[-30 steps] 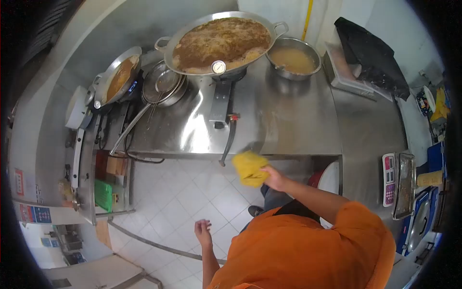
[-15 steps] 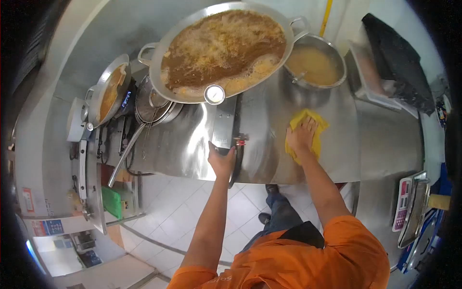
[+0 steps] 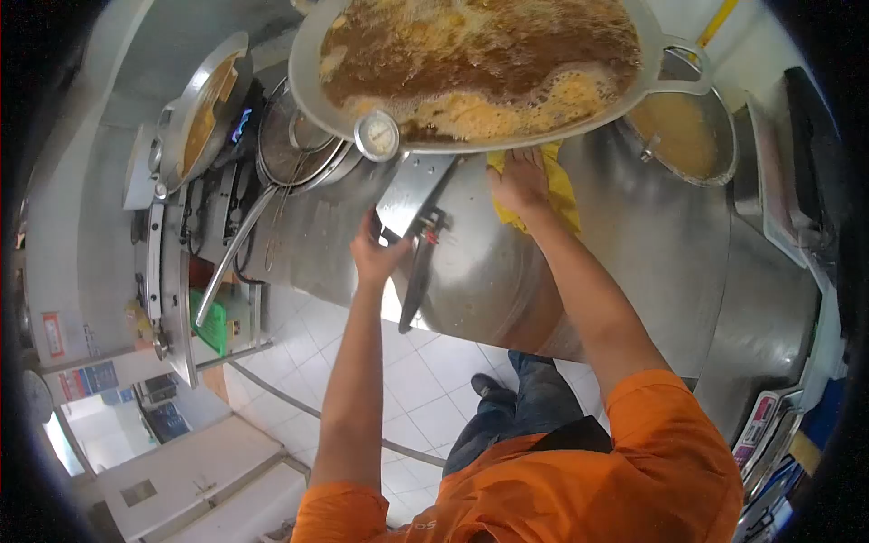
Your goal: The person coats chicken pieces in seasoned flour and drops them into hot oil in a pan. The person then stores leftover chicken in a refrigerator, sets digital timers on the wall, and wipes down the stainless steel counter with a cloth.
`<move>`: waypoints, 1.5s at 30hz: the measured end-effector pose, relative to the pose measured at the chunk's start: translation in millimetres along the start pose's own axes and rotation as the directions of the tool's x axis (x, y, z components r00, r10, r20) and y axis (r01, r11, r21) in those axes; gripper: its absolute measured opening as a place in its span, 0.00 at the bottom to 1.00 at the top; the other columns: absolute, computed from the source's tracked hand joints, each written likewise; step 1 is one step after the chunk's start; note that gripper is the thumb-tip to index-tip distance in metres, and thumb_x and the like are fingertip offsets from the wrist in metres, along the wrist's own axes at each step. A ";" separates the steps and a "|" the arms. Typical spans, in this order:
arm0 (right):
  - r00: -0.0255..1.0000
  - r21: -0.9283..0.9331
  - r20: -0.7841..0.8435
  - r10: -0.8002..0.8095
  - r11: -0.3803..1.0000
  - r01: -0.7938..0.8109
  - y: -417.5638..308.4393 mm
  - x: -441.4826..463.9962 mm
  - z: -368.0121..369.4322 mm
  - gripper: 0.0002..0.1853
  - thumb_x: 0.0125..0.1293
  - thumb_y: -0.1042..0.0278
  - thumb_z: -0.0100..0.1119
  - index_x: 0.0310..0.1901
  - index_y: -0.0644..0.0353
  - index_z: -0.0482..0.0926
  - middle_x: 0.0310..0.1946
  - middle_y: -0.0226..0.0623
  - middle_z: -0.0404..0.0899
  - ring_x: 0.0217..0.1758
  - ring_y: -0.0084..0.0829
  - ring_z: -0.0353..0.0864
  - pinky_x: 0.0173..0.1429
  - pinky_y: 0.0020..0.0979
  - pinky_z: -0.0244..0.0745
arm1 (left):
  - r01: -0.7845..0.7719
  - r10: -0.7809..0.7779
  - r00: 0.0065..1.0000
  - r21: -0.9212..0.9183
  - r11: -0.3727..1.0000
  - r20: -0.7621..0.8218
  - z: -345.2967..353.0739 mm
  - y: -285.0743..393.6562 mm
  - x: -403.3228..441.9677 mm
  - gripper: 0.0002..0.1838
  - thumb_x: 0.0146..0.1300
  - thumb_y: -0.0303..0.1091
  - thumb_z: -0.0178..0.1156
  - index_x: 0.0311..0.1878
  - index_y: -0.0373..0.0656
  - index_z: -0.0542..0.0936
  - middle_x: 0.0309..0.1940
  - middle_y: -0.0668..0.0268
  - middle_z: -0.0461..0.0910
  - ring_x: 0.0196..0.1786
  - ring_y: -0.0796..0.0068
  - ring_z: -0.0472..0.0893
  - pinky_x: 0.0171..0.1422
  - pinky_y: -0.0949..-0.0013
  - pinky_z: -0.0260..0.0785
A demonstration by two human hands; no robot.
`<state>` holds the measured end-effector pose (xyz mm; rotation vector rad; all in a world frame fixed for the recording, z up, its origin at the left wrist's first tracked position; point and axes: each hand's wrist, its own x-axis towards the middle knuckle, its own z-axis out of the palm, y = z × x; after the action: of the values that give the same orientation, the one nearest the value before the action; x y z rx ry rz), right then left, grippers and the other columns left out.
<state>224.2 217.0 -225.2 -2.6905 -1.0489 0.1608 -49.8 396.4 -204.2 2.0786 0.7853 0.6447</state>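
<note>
My right hand (image 3: 522, 185) presses a yellow cloth (image 3: 563, 192) flat on the steel counter (image 3: 489, 271), just below the front rim of a large pan (image 3: 674, 86) of bubbling brown oil. The fingers lie stretched over the cloth. At the front of the burner's metal control box (image 3: 415, 195), my left hand (image 3: 376, 252) has its thumb and fingers around the knob end. A hose with a red-handled valve (image 3: 429, 233) runs down beside that hand. On the pan's near rim is a round dial thermometer (image 3: 377, 136).
Right of the large pan stands a steel bowl (image 3: 683, 136) of cloudy liquid. Strainers (image 3: 294, 145) with a long handle rest on a pot at the left, beside a smaller pan (image 3: 206, 113) of oil. A scale (image 3: 756, 425) and metal trays are at the lower right.
The cloth and my right hand have gone from below the counter edge onto the counter, then left toward the large pan. My left hand has reached the burner's control box. The view has moved closer.
</note>
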 end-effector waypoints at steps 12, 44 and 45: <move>0.712 0.430 0.060 -0.700 0.661 0.614 -115.2 -217.5 13.9 0.33 0.65 0.55 0.56 0.70 0.62 0.68 0.67 0.50 0.71 0.76 0.44 0.64 0.79 0.47 0.55 | -0.026 0.008 0.993 0.152 0.988 0.121 -28.9 11.1 17.8 0.51 0.35 0.45 0.85 0.61 0.23 0.75 0.47 0.45 0.86 0.50 0.61 0.86 0.56 0.63 0.78; 0.831 0.261 -0.129 0.541 0.827 -0.498 -310.3 -180.9 57.9 0.48 0.75 0.39 0.36 0.76 0.80 0.39 0.81 0.62 0.31 0.85 0.50 0.26 0.84 0.46 0.20 | 0.232 0.151 0.927 0.840 0.491 -0.344 -451.6 68.2 -169.7 0.52 0.49 0.45 0.77 0.75 0.41 0.61 0.73 0.49 0.63 0.78 0.46 0.58 0.79 0.38 0.47; 0.813 0.232 -0.101 0.574 0.808 -0.542 -314.7 -166.6 52.1 0.48 0.75 0.39 0.35 0.76 0.79 0.39 0.81 0.61 0.31 0.85 0.50 0.26 0.84 0.46 0.20 | 0.243 0.102 0.946 0.879 0.411 -0.309 -460.1 67.1 -145.4 0.53 0.48 0.47 0.78 0.75 0.42 0.61 0.74 0.50 0.62 0.79 0.46 0.57 0.79 0.35 0.46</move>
<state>-113.0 337.4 -188.5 -2.6893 -0.1473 0.1294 -435.8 491.4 77.5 2.9364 1.7205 0.5452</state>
